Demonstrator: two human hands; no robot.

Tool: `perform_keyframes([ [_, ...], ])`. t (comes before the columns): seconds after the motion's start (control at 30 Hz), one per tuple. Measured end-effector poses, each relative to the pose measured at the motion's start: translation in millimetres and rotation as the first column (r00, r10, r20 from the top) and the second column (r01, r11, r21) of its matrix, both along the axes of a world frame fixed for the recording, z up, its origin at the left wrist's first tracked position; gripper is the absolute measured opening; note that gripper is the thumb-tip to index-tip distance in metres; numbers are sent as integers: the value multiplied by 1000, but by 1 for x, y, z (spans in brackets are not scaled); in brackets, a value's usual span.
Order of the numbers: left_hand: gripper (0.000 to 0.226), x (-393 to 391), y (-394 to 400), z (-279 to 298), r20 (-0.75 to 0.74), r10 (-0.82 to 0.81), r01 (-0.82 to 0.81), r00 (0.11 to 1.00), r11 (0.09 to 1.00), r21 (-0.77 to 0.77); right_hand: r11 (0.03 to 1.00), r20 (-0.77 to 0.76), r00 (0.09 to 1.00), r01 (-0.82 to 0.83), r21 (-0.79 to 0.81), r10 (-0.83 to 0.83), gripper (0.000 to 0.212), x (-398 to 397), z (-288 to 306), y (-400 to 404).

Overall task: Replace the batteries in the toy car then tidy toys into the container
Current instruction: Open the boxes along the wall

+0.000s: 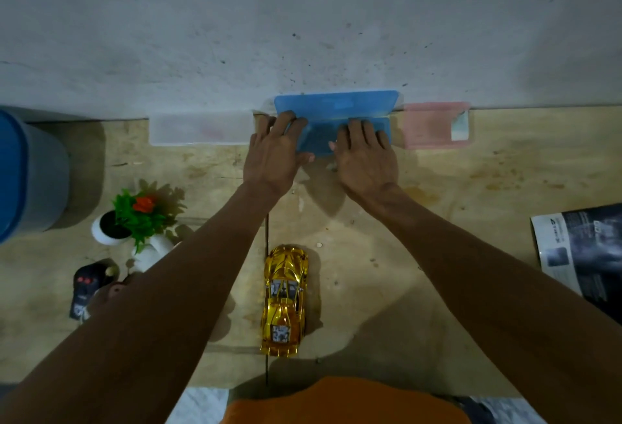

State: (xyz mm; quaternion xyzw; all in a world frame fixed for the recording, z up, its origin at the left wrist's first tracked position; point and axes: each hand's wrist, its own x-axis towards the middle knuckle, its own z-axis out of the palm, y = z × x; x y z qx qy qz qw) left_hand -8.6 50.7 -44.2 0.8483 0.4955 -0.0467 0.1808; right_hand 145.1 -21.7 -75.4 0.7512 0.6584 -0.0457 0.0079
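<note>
Both hands reach to the far edge of the wooden surface [437, 188], at the wall [303, 19]. Left hand [274, 151] lies over the left end of the blue box [336, 110], fingers [286, 124] straight and slightly spread on it, thumb at its near edge. Right hand [365, 154] lies on the box's right part, fingers straight and close together. Whether either hand really grips the box, can't tell; fingertips blend into the blue. Box lid stands up against the wall; inside is hidden by the hands.

Clear box [202, 129] just left of the blue one, pink box [434, 125] just right, both blurry, contents unreadable.

Gold car [285, 300] sits on its wheels between the forearms, near the person, well apart from the boxes. Battery hatch not visible.

Left: potted plant [134, 218] with an orange flower, white pot partly hidden by the left arm. Black remote [84, 285] beside it, partly hidden by the arm. Blue bin [27, 174] cut off at the left edge. Magazine [582, 255] cut off at the right edge. Orange shirt [336, 403] at the bottom.
</note>
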Motion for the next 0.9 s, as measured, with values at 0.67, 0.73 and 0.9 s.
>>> perform_keyframes([
  [0.67,61,0,-1,1,20,-3,3,1000,1000,4,997,-131,991,34,72,-25,45,4,-14,0],
  [0.73,61,0,-1,2,13,-6,6,1000,1000,5,997,-120,993,9,72,0,49,6,-16,1],
  [0.9,60,0,-1,1,8,3,-3,1000,1000,4,992,-210,973,-71,108,92,53,20,-14,2],
])
